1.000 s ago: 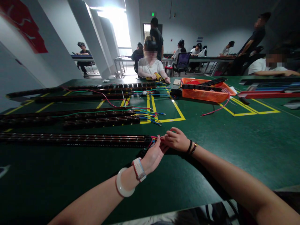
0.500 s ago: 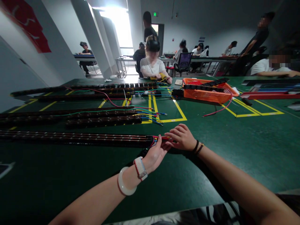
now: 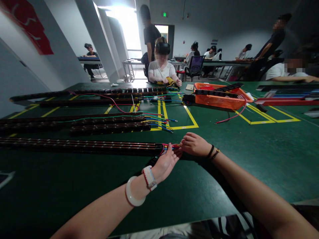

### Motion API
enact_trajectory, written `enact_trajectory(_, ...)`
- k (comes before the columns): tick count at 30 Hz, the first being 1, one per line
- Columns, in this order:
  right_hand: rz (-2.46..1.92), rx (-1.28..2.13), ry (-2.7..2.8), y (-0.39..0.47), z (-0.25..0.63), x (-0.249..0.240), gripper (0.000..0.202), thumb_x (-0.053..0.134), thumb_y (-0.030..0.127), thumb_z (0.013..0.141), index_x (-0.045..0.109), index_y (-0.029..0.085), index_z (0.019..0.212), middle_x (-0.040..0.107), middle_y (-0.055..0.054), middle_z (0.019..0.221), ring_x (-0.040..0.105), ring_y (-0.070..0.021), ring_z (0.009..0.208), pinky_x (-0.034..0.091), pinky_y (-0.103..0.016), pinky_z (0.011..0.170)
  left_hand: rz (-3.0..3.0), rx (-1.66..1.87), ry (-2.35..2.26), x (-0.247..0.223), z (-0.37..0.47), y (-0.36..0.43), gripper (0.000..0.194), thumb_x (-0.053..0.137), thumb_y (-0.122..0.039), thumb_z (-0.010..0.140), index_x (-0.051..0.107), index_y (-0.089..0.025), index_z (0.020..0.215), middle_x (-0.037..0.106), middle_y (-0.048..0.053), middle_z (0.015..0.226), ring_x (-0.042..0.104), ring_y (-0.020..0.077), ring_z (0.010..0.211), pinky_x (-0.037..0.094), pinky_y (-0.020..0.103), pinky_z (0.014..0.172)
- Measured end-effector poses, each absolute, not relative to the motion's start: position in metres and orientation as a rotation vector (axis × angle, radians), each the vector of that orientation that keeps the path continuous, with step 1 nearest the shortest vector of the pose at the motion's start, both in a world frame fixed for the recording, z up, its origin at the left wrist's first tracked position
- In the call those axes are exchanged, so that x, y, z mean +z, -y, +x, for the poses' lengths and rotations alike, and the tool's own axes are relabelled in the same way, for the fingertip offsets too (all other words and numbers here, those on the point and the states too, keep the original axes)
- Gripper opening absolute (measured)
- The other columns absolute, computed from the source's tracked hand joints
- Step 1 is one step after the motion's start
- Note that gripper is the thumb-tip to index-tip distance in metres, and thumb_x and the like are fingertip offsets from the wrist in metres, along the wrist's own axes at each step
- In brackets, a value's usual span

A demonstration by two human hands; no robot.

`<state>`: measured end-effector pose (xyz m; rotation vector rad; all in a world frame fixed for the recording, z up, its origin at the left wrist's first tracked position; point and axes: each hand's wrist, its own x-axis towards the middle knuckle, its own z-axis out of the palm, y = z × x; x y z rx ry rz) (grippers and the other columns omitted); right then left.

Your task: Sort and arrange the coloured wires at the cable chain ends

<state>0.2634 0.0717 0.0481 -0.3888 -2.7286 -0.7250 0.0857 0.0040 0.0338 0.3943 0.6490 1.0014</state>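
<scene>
A long black bar with copper-coloured strips runs in from the left, and coloured wires, red, yellow and blue among them, come out of its right end. My left hand, with a watch and a white bangle on the wrist, is closed around these wires, thumb up and fingers beneath. From the right, my right hand meets it, fingers bent and pinched together at the wires' ends. The wire tips are hidden behind my fingers.
More black bars with loose wire ends lie beyond on the green table, over yellow tape outlines. An orange basket holds black strips. Across the table sits a person handling something yellow. Coloured bars lie at the right.
My right hand's fingers, more spread before, have drawn together at the wire ends. My left hand has stayed in place. A standing person in the background has moved left.
</scene>
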Motion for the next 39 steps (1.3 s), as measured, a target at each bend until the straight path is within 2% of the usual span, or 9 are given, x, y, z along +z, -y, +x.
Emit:
enact_trajectory(5, -0.576, -0.501, 2.711, -0.072, 0.261, 0.047, 0.023, 0.044, 0.024, 0.091, 0.062, 0.019, 0.078, 0.062, -0.003, 0.076, 0.047, -0.0154, 0.077, 0.032, -0.033, 0.084, 0.433, 0.995, -0.651, 0.034, 0.086, -0.003, 0.032, 0.036, -0.031, 0.095, 0.060, -0.012, 0.098, 0.061, 0.015, 0.117, 0.051, 0.0192, 0.118, 0.030, 0.037, 0.108)
enact_trajectory(11, -0.991, 0.249, 2.397, -0.076, 0.255, 0.040, 0.030, 0.051, 0.043, 0.088, 0.065, 0.019, 0.077, 0.063, -0.002, 0.074, 0.051, -0.0157, 0.078, 0.033, -0.033, 0.080, 0.427, 0.991, -0.672, 0.033, 0.084, -0.003, 0.037, 0.038, -0.033, 0.094, 0.057, -0.004, 0.107, 0.055, 0.023, 0.123, 0.051, 0.0242, 0.119, 0.033, 0.038, 0.107)
enact_trajectory(15, -1.150, 0.610, 2.195, -0.084, 0.250, 0.032, 0.038, 0.052, 0.052, 0.084, 0.066, 0.018, 0.075, 0.063, -0.002, 0.070, 0.051, -0.0141, 0.068, 0.036, -0.028, 0.066, 0.426, 0.993, -0.667, 0.033, 0.084, -0.002, 0.040, 0.037, -0.035, 0.094, 0.059, -0.003, 0.102, 0.056, 0.025, 0.120, 0.055, 0.0251, 0.114, 0.034, 0.040, 0.107)
enact_trajectory(21, -1.265, 0.862, 1.955, -0.102, 0.239, 0.018, 0.043, 0.055, 0.059, 0.077, 0.060, 0.017, 0.071, 0.056, 0.001, 0.063, 0.047, -0.0116, 0.060, 0.034, -0.024, 0.055, 0.432, 1.004, -0.649, 0.036, 0.084, -0.001, 0.042, 0.037, -0.038, 0.093, 0.061, -0.004, 0.094, 0.062, 0.023, 0.110, 0.058, 0.0250, 0.109, 0.035, 0.042, 0.105)
enact_trajectory(25, -1.273, 0.882, 1.880, -0.106, 0.236, 0.014, 0.045, 0.056, 0.061, 0.074, 0.055, 0.017, 0.066, 0.054, 0.002, 0.062, 0.045, -0.0107, 0.058, 0.034, -0.023, 0.055, 0.423, 0.992, -0.646, 0.040, 0.084, 0.000, 0.043, 0.035, -0.038, 0.094, 0.062, -0.004, 0.092, 0.063, 0.022, 0.109, 0.058, 0.0242, 0.108, 0.036, 0.041, 0.104)
enact_trajectory(29, -1.282, 0.817, 1.995, -0.096, 0.240, 0.020, 0.045, 0.054, 0.061, 0.076, 0.059, 0.017, 0.069, 0.056, 0.002, 0.061, 0.046, -0.0108, 0.057, 0.032, -0.023, 0.054, 0.408, 0.993, -0.640, 0.040, 0.084, -0.001, 0.043, 0.035, -0.037, 0.094, 0.062, -0.004, 0.092, 0.062, 0.022, 0.110, 0.058, 0.0242, 0.109, 0.036, 0.040, 0.105)
enact_trajectory(34, -1.329, 0.325, 2.127, -0.083, 0.254, 0.036, 0.041, 0.053, 0.056, 0.081, 0.061, 0.018, 0.071, 0.059, 0.001, 0.063, 0.050, -0.0126, 0.063, 0.032, -0.029, 0.068, 0.409, 0.990, -0.640, 0.040, 0.083, -0.001, 0.043, 0.037, -0.038, 0.093, 0.062, -0.003, 0.095, 0.060, 0.023, 0.113, 0.056, 0.0248, 0.112, 0.034, 0.039, 0.106)
enact_trajectory(39, -0.887, 0.008, 2.520, -0.075, 0.266, 0.050, 0.043, 0.047, 0.048, 0.087, 0.054, 0.018, 0.058, 0.052, 0.000, 0.059, 0.044, -0.0135, 0.066, 0.029, -0.032, 0.077, 0.424, 1.000, -0.623, 0.039, 0.084, -0.001, 0.041, 0.035, -0.038, 0.094, 0.063, -0.008, 0.096, 0.064, 0.018, 0.108, 0.056, 0.0221, 0.111, 0.034, 0.040, 0.106)
